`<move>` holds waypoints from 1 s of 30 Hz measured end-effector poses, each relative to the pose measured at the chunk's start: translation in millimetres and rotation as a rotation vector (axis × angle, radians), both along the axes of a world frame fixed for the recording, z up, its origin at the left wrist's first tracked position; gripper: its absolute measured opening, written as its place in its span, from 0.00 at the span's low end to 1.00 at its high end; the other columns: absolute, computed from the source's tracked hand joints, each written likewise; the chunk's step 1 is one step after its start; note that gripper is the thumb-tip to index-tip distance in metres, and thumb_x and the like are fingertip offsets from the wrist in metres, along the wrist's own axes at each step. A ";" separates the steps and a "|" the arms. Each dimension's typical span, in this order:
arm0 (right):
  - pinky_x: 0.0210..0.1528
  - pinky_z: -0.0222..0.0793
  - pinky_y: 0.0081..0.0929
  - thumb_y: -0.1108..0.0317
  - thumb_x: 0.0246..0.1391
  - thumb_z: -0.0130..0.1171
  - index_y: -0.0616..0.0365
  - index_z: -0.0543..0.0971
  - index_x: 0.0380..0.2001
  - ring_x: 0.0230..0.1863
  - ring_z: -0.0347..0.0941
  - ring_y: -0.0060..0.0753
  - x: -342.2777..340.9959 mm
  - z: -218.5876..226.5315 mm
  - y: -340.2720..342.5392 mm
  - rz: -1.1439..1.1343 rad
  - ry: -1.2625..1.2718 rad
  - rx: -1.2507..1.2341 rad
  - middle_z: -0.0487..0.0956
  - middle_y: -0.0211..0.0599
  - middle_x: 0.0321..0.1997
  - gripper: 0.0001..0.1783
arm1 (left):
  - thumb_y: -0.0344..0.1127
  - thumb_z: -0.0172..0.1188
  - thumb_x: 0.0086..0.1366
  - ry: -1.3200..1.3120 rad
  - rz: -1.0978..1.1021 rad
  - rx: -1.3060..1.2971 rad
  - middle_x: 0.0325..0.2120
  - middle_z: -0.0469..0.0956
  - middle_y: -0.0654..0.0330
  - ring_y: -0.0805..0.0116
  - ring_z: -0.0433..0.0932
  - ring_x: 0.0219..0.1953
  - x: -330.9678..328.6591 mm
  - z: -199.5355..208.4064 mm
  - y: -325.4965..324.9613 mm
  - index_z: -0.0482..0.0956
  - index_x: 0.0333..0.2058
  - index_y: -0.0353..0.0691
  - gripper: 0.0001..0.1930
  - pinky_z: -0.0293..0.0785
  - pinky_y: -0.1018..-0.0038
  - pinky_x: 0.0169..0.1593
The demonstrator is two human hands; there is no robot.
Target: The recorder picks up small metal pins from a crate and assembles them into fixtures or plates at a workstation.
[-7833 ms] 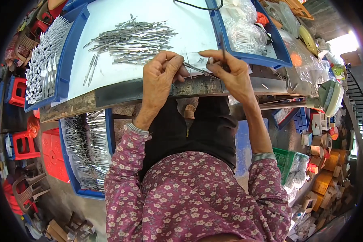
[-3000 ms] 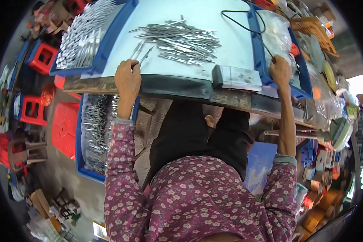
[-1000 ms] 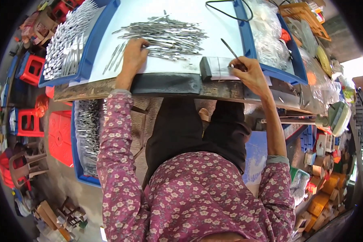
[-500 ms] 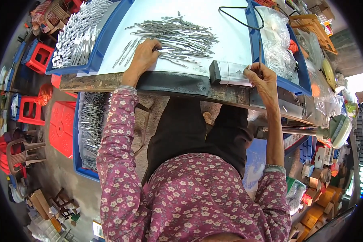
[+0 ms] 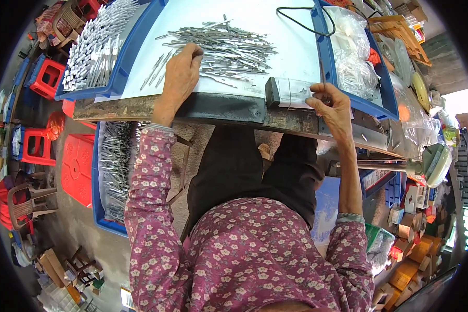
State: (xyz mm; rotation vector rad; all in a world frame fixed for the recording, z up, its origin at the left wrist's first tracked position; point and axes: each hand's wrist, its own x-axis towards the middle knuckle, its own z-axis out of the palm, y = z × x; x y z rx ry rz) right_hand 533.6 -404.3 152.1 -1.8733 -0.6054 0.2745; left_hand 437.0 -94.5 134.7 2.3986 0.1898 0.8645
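- Desk (image 5: 296, 52): bare white surface right of the metal-pin pile (image 5: 223, 44); open room there up to the black cable loop (image 5: 301, 21) at the far edge.
- Left hand (image 5: 179, 78) rests at the pile's near-left edge; loose pins (image 5: 156, 70) lie just left of it, narrow bare strip beyond.
- Blue rim (image 5: 327, 62) walls off the right side; clear bags (image 5: 353, 67) fill the space past it.
- Right hand (image 5: 333, 104) sits against the small grey block (image 5: 291, 93) at the near edge, closing that corner.
- Left tray of pins (image 5: 96, 47) fully covered.
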 end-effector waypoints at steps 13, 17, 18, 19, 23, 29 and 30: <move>0.22 0.52 0.12 0.74 0.44 0.62 0.60 0.76 0.33 0.21 0.56 0.10 -45.6 10.6 18.6 0.011 -0.225 0.113 0.64 0.19 0.18 0.10 | 0.30 0.56 0.59 -0.102 -0.150 -0.661 0.19 0.76 0.63 0.81 0.71 0.20 -20.4 28.6 -56.3 0.74 0.30 0.33 0.05 0.68 0.83 0.25; 0.28 0.60 0.10 0.77 0.44 0.63 0.62 0.76 0.34 0.27 0.65 0.12 -56.0 14.0 19.8 0.082 -0.325 0.093 0.74 0.25 0.28 0.11 | 0.31 0.54 0.61 -0.118 -0.247 -0.830 0.19 0.75 0.63 0.80 0.70 0.21 -18.6 17.7 -69.9 0.73 0.31 0.34 0.06 0.66 0.84 0.25; 0.28 0.60 0.10 0.77 0.44 0.63 0.62 0.76 0.34 0.27 0.65 0.12 -58.6 15.5 19.9 0.076 -0.322 0.090 0.74 0.25 0.28 0.11 | 0.33 0.53 0.62 -0.113 -0.271 -0.863 0.19 0.74 0.63 0.80 0.69 0.21 -19.7 16.6 -73.7 0.73 0.31 0.35 0.06 0.65 0.85 0.26; 0.28 0.60 0.11 0.77 0.44 0.63 0.62 0.76 0.34 0.26 0.65 0.12 -60.9 16.3 20.5 0.079 -0.360 0.115 0.74 0.25 0.27 0.11 | 0.33 0.53 0.62 -0.108 -0.275 -0.867 0.19 0.74 0.63 0.80 0.69 0.21 -21.0 15.9 -77.7 0.73 0.31 0.35 0.06 0.65 0.85 0.26; 0.27 0.66 0.22 0.83 0.36 0.61 0.60 0.75 0.35 0.25 0.72 0.28 -68.4 21.2 20.6 0.104 -0.496 0.140 0.74 0.35 0.25 0.18 | 0.35 0.52 0.63 0.005 -0.457 -1.007 0.20 0.74 0.64 0.82 0.68 0.20 -29.5 14.9 -93.8 0.72 0.32 0.37 0.07 0.64 0.86 0.24; 0.20 0.61 0.27 0.79 0.35 0.58 0.55 0.75 0.33 0.19 0.67 0.32 -74.2 16.2 23.2 0.087 -0.883 0.009 0.67 0.30 0.18 0.17 | 0.37 0.52 0.63 0.016 -0.602 -1.141 0.20 0.76 0.63 0.82 0.71 0.20 -32.7 10.0 -117.6 0.71 0.34 0.38 0.08 0.63 0.88 0.24; 0.20 0.61 0.27 0.79 0.35 0.58 0.55 0.75 0.33 0.19 0.67 0.32 -75.0 15.9 22.4 0.086 -0.882 0.007 0.67 0.30 0.18 0.17 | 0.37 0.52 0.63 0.017 -0.603 -1.143 0.20 0.76 0.63 0.82 0.71 0.20 -32.7 9.7 -119.0 0.71 0.34 0.38 0.08 0.63 0.88 0.24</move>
